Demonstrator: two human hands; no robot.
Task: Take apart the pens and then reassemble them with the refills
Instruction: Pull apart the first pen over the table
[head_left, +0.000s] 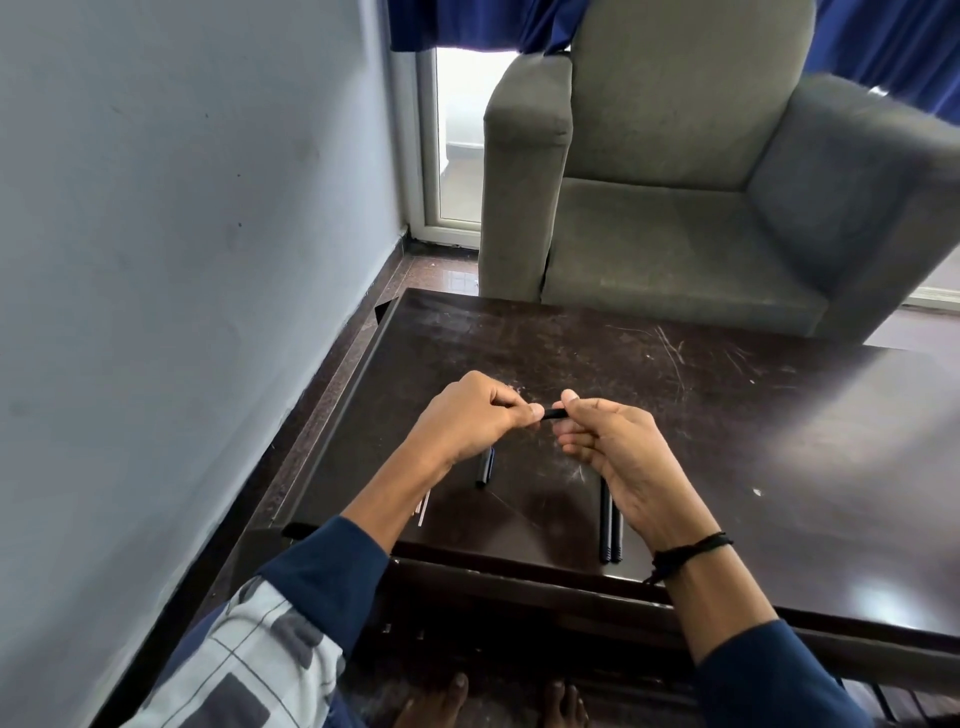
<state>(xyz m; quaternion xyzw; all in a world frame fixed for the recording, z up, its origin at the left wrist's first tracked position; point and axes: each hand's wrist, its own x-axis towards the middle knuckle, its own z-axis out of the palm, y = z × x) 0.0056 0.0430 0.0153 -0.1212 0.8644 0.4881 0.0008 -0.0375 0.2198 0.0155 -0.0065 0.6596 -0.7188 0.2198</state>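
While it hangs above the table (623, 364), the black pen (553, 414) runs crosswise: left hand (472, 415) pinches its nine o'clock end, right hand (608, 457) pinches the three o'clock end.

My dark brown wooden table (701, 415) is glossy but scratched and scuffed. The two black plastic pen barrels (611, 525) lying on it shine smooth. The grey cloth armchair (665, 228) looks matt and fuzzy.

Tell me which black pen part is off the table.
The short black pen part pinched between left hand and right hand; the black barrels lie on the dark wooden table.
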